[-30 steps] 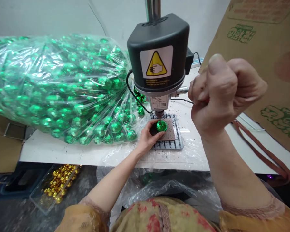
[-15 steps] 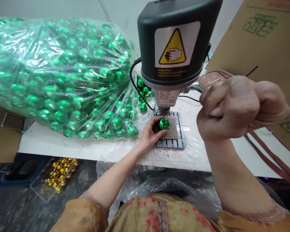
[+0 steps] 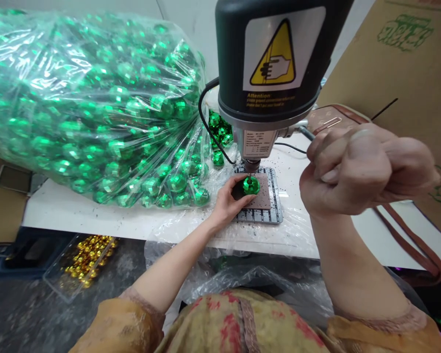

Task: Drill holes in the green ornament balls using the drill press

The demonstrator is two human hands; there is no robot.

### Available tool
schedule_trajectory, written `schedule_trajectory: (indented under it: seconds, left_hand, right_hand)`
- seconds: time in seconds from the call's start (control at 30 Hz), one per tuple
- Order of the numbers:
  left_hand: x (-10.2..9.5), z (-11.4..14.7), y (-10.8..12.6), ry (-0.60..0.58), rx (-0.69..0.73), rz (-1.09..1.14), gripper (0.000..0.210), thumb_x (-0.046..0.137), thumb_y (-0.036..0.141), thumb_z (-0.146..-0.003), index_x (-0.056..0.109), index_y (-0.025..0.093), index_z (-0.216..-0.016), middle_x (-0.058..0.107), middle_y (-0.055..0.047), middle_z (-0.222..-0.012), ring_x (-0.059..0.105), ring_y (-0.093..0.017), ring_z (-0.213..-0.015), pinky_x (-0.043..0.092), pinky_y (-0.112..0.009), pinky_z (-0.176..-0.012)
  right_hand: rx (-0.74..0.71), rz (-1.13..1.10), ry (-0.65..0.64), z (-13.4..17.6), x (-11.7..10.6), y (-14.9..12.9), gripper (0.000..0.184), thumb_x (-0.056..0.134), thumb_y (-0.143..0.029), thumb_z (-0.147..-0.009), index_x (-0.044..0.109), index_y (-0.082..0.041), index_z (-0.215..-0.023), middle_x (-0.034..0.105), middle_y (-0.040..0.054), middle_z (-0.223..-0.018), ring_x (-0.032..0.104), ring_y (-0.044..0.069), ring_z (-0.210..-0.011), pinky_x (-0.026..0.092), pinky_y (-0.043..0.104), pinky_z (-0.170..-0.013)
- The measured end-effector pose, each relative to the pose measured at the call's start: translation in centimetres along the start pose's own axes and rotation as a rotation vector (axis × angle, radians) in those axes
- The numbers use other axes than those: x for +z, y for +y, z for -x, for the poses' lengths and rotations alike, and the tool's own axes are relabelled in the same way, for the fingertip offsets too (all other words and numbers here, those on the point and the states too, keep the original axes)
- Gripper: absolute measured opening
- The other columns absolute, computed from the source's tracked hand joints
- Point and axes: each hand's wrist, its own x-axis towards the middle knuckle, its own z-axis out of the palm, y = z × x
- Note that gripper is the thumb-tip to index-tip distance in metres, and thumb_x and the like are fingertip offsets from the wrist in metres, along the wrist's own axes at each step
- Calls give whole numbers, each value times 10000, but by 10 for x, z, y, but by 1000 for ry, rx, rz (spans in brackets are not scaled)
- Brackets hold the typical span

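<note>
My left hand pinches a shiny green faceted ball between thumb and fingers. The ball rests on a small brown board on the slotted metal base of a bench drill press. Directly above the ball is the drill chuck, its thin bit at the ball's top. Raised at the right, my right hand is closed in a fist around the press's lever; the grip inside the fist is hidden.
A large clear bag of green balls fills the table's left side. Loose green balls lie behind the press. A brown strapped bag and a cardboard box stand at right. Below left is a clear bin of gold balls.
The view has shifted slightly, so the press's head appears larger and higher. My left hand keeps the ball in place; my right hand remains closed on the lever, almost unmoved.
</note>
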Motion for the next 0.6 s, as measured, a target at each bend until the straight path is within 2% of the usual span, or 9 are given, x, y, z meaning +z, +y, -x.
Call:
schedule_trajectory:
  seconds: [0.17,0.27,0.53,0.6]
  left_hand:
    - [0,0,-1,-15,-9,38,530,842,407,-831,635,204,-1274,724,-120,-1271,690,-263,-1177,540,-406,-1038]
    - [0,0,0,-6,-9,40,525,846,402,-825,642,203,-1265,729,-118,-1256,694,-264,-1165,541,-406,-1033]
    - [0,0,2,-1,-14,24,518,842,416,-824,654,206,-1258,728,-120,-1249,695,-277,-1166,540,-421,-1034]
    - [0,1,2,-7,-18,21,512,842,400,-825,653,207,-1260,726,-118,-1256,693,-274,-1171,540,-419,-1038]
  right_hand:
    - [-30,-27,-68,1,-2,0,490,608,-196,-905,218,-168,-609,314,-75,-514,396,15,-467,397,241,-492]
    - [-80,-85,-99,0,-1,1,479,566,-203,-925,193,-169,-627,292,-57,-543,405,13,-489,365,230,-508]
    - [-164,-116,-146,7,-8,7,471,575,-200,-895,191,-185,-624,219,-60,-504,259,45,-416,302,266,-437]
    - [-105,-82,-129,7,-7,2,482,587,-204,-893,202,-180,-604,213,-62,-495,274,44,-404,310,274,-444]
